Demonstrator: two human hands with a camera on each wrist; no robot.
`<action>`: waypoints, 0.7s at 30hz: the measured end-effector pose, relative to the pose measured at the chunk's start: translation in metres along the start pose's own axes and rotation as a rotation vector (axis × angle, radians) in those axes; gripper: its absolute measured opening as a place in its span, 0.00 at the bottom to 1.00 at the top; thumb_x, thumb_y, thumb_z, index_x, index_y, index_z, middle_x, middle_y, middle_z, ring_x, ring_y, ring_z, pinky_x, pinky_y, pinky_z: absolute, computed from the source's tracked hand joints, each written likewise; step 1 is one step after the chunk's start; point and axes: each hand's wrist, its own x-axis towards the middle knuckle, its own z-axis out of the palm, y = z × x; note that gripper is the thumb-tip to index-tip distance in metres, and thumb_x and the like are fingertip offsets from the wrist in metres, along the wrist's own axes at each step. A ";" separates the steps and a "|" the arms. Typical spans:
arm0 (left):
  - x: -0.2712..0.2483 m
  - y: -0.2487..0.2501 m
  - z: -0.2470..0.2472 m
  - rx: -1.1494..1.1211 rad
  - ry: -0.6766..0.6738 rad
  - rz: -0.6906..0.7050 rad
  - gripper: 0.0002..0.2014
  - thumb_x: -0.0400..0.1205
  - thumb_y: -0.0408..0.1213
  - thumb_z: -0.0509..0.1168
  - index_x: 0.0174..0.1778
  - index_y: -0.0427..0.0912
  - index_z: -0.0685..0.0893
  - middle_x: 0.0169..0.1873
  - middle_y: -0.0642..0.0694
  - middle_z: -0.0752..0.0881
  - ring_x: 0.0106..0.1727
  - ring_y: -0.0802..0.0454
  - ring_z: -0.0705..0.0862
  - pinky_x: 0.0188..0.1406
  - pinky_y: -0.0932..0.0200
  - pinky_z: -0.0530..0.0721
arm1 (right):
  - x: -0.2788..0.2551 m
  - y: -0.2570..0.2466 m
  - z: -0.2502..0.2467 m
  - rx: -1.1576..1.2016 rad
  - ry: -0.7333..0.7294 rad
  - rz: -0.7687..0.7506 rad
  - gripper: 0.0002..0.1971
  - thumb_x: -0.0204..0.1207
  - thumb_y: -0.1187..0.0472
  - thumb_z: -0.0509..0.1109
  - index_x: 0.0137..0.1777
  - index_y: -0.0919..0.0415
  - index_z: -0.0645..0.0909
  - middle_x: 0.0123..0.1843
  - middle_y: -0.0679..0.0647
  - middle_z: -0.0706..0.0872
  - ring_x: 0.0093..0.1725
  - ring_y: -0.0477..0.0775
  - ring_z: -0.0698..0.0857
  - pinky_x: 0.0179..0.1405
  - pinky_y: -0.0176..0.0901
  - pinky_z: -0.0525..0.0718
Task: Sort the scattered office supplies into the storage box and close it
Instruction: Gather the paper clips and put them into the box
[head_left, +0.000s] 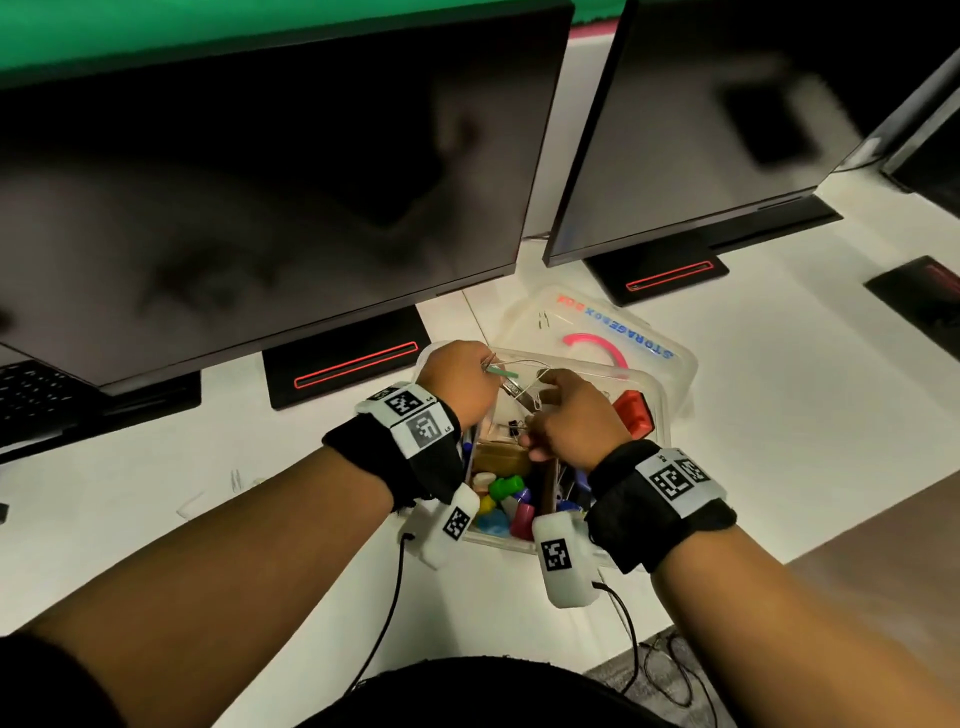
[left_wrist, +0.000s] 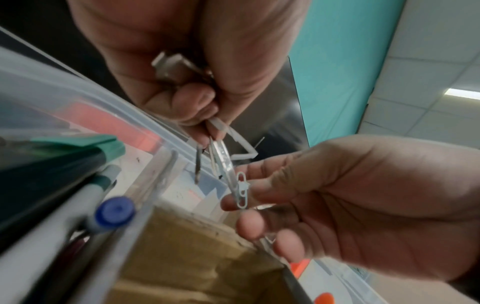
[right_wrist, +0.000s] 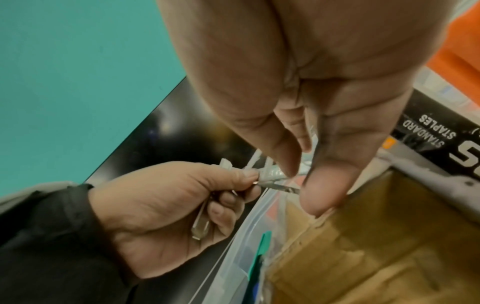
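Now both hands work a small bundle of clips over the open storage box (head_left: 657, 387) on the tabletop (head_left: 779, 415).
Left hand (head_left: 460, 382) clenches the metal pieces (left_wrist: 179, 67), long axis pointing toward the right hand (head_left: 576, 415); right fingers (left_wrist: 235, 202) pinch a white paper clip (left_wrist: 242, 191) at the bundle's tip, directly above the box's far compartment. Head view blurs the clip; left wrist view shows it clearly; right wrist view shows the staples box (right_wrist: 439, 133) inside. Lid (head_left: 602, 332) lies off, behind the box.

White desk (head_left: 779, 395), two dark monitors (head_left: 270, 197), teal wall (left_wrist: 337, 61), tiled ceiling (left_wrist: 428, 51)
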 end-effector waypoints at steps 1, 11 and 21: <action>0.001 0.001 -0.001 0.024 0.009 -0.007 0.11 0.81 0.35 0.60 0.51 0.35 0.86 0.51 0.38 0.88 0.53 0.42 0.84 0.53 0.52 0.81 | -0.001 0.001 0.000 0.001 0.009 -0.005 0.29 0.76 0.78 0.61 0.76 0.60 0.63 0.68 0.60 0.73 0.34 0.57 0.85 0.31 0.45 0.87; -0.002 -0.002 0.012 -0.289 -0.265 -0.102 0.30 0.76 0.31 0.66 0.75 0.45 0.69 0.68 0.42 0.79 0.63 0.43 0.83 0.63 0.46 0.83 | 0.001 0.005 0.003 -0.254 0.095 -0.074 0.29 0.72 0.72 0.66 0.75 0.66 0.67 0.69 0.64 0.78 0.62 0.65 0.82 0.61 0.62 0.83; -0.027 -0.048 -0.035 -0.637 -0.029 -0.080 0.13 0.80 0.21 0.58 0.52 0.41 0.82 0.42 0.46 0.83 0.39 0.56 0.84 0.41 0.61 0.84 | -0.009 -0.013 0.028 -0.398 0.038 -0.257 0.13 0.73 0.74 0.64 0.56 0.67 0.83 0.45 0.54 0.83 0.46 0.52 0.81 0.46 0.37 0.78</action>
